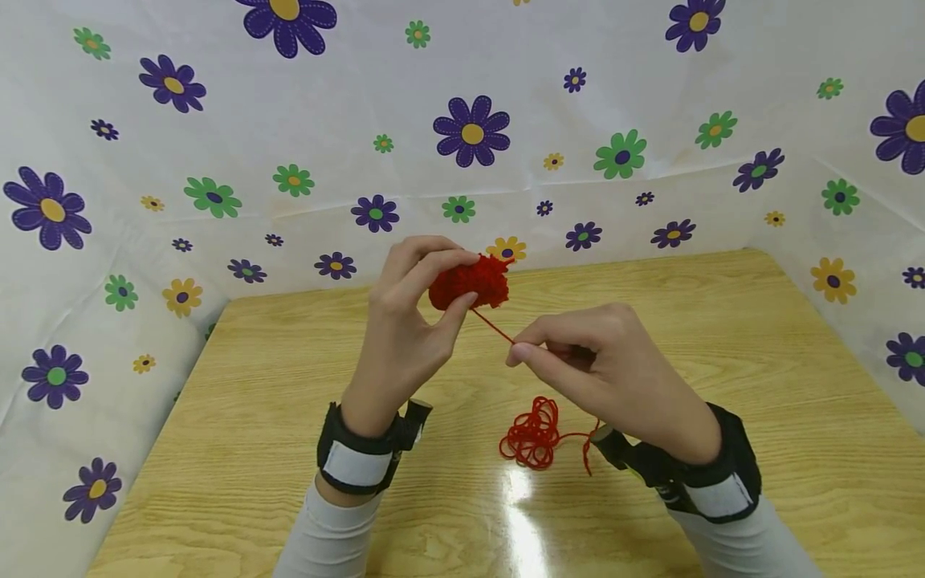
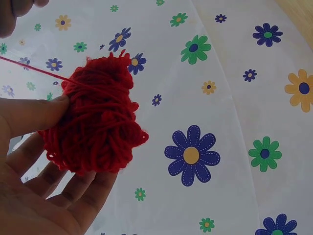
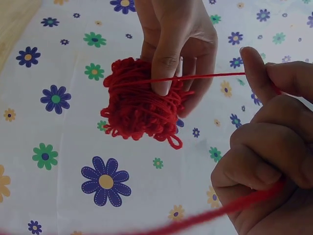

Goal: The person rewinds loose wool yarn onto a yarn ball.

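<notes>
A white sheet [image 1: 325, 112] with purple, green and yellow flowers [image 1: 472, 133] goes round the back and sides of a shiny wooden desk [image 1: 275, 361]. Above it I see the left grip [image 1: 406, 321] and right grip [image 1: 610, 361]. The left holds a red yarn ball [image 1: 480, 281] in the air. A loose red pile [image 1: 533, 440] lies on the desk. The right pinches a thin thread [image 1: 494, 326] from the ball.

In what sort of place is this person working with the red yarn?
Probably an indoor tabletop corner, perhaps set up for recording: a wood-grain table, flower-printed sheeting on three sides, and black wrist straps.
</notes>
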Motion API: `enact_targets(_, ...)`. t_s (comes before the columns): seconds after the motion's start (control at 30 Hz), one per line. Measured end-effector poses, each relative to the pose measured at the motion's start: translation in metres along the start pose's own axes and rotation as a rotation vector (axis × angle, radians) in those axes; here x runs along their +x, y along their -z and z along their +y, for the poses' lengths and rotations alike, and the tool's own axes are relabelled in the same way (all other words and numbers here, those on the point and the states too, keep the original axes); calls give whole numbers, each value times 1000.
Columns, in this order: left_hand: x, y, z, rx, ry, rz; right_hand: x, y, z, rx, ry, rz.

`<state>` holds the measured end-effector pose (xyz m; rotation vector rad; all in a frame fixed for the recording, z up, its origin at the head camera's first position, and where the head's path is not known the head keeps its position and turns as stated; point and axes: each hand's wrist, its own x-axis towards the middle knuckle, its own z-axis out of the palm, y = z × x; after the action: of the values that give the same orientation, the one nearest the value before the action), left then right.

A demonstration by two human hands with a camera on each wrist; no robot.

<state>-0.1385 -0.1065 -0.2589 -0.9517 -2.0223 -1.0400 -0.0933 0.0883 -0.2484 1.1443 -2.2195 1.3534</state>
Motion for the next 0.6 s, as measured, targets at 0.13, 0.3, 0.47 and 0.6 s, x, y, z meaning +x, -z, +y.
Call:
enact_targets(0.13, 0, 0, 0, -4, 0, -20, 0, 1, 1, -14, 26, 58)
enact_targets(0.3, -2, -1, -3, -28, -9, -56, -1, 2, 3, -2, 45, 145)
enact_targets(0.47, -5, -3, -10, -50, -14, -95, -3, 3, 4, 35, 43, 206)
enact_targets(0.6, -9, -6, -21, -54, -11, -128, -2, 5, 4, 50, 53, 233)
